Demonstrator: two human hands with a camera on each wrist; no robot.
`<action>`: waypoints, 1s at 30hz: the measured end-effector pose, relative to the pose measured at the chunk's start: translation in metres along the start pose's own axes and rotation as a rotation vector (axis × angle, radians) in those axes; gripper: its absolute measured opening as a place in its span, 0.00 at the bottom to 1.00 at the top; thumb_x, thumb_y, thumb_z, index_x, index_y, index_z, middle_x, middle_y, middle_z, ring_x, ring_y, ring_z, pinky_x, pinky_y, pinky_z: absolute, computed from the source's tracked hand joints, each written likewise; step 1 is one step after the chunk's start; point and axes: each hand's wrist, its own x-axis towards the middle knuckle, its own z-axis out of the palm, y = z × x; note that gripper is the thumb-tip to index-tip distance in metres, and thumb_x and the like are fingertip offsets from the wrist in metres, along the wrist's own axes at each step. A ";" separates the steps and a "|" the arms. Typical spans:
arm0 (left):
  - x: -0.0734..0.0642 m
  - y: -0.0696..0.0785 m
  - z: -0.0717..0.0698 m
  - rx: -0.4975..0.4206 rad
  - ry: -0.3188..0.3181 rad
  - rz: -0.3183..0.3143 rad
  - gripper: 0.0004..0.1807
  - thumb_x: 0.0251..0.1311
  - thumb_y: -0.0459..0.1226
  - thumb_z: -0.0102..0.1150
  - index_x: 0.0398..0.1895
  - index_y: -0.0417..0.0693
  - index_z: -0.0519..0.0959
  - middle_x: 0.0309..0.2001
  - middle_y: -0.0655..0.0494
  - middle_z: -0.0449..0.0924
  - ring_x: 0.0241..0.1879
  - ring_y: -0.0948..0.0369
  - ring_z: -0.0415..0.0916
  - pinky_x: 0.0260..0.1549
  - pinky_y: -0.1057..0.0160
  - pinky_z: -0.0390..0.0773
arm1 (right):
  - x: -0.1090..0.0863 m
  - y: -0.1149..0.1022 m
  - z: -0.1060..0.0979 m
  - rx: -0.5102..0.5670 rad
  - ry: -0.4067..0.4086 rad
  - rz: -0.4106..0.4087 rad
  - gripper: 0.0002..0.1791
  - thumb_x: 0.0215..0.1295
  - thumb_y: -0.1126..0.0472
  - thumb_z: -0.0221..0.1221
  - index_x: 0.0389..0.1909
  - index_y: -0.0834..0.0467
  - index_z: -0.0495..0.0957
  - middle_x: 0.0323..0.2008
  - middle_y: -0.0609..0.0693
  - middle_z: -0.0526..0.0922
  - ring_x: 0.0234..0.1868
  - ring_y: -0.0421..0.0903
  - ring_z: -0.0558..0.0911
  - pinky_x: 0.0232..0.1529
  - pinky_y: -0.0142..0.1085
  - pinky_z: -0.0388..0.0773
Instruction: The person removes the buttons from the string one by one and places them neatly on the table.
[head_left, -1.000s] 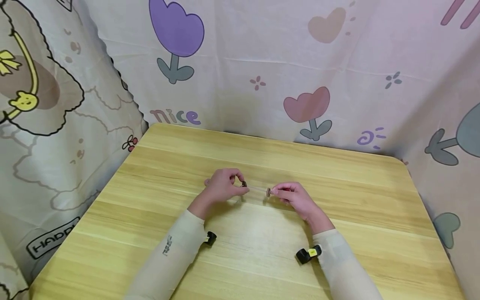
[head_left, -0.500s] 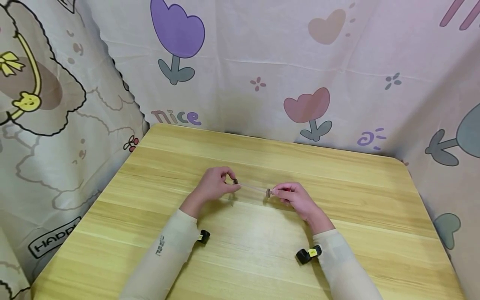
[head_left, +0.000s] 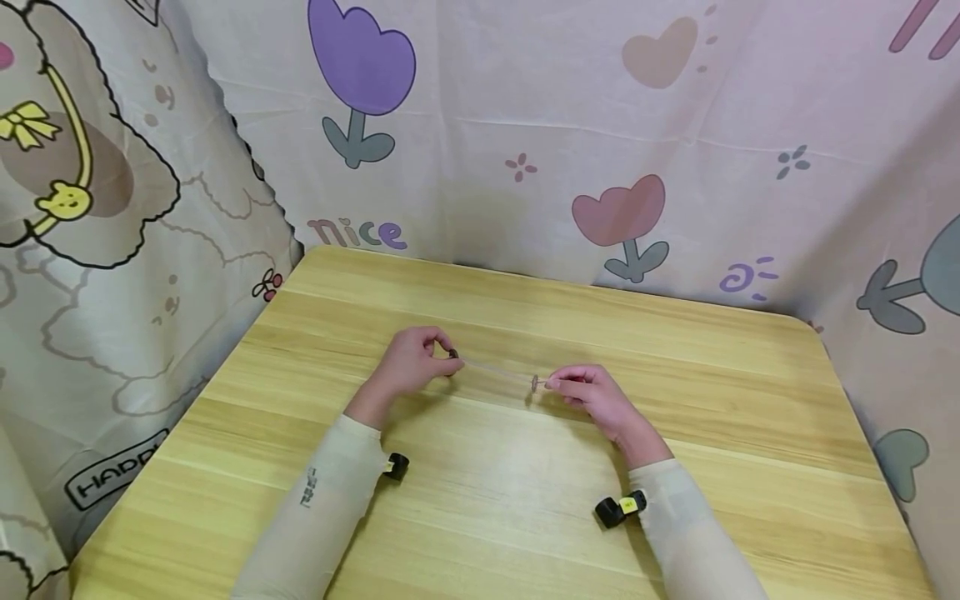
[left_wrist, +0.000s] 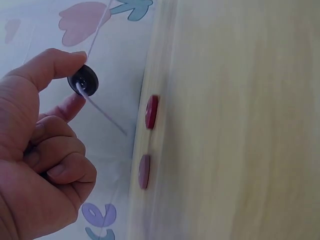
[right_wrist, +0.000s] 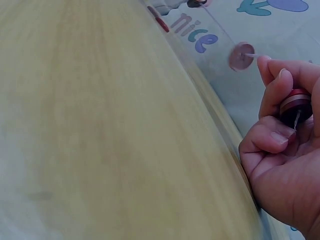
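Note:
My left hand (head_left: 411, 362) pinches a round black button (left_wrist: 84, 81) between thumb and forefinger, and a thin pale string (left_wrist: 105, 115) passes through it. Toward my right hand (head_left: 596, 404) the string runs nearly straight over the table. On it, just short of the right fingertips, hangs a pinkish-brown button (right_wrist: 241, 56). The right thumb and forefinger pinch the string beside that button. Within the curled right fingers sits a stack of red, brown and dark buttons (right_wrist: 296, 106). A red button (left_wrist: 152, 112) and a mauve button (left_wrist: 144, 171) lie on the table beyond the left hand.
Both hands are above a light wood-grain table (head_left: 480, 500). A printed curtain (head_left: 480, 108) hangs behind its far edge and along the sides. Black wrist cameras (head_left: 396, 467) protrude inward from both sleeves.
My left hand has drawn left and slightly away with the black button, so the stretch of string between the hands is longer. The right hand has stayed almost still.

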 end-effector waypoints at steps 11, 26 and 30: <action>0.000 -0.008 -0.014 0.003 0.045 -0.057 0.14 0.44 0.47 0.74 0.29 0.54 0.78 0.14 0.55 0.59 0.14 0.59 0.57 0.14 0.61 0.59 | 0.001 0.001 -0.001 0.009 0.004 0.001 0.16 0.61 0.60 0.61 0.41 0.70 0.79 0.36 0.52 0.79 0.32 0.46 0.73 0.32 0.33 0.72; -0.005 -0.025 -0.029 0.002 0.063 -0.089 0.15 0.45 0.45 0.73 0.31 0.50 0.78 0.15 0.56 0.58 0.13 0.61 0.56 0.12 0.64 0.57 | 0.001 0.002 -0.001 0.026 -0.011 -0.021 0.17 0.61 0.61 0.61 0.41 0.73 0.77 0.32 0.53 0.78 0.26 0.42 0.71 0.27 0.31 0.68; -0.006 -0.028 -0.030 0.002 0.069 -0.093 0.14 0.43 0.42 0.74 0.30 0.50 0.78 0.15 0.56 0.58 0.14 0.61 0.55 0.12 0.64 0.57 | 0.001 0.002 -0.001 0.021 -0.011 -0.013 0.17 0.62 0.61 0.61 0.42 0.74 0.77 0.33 0.52 0.78 0.28 0.42 0.71 0.29 0.32 0.69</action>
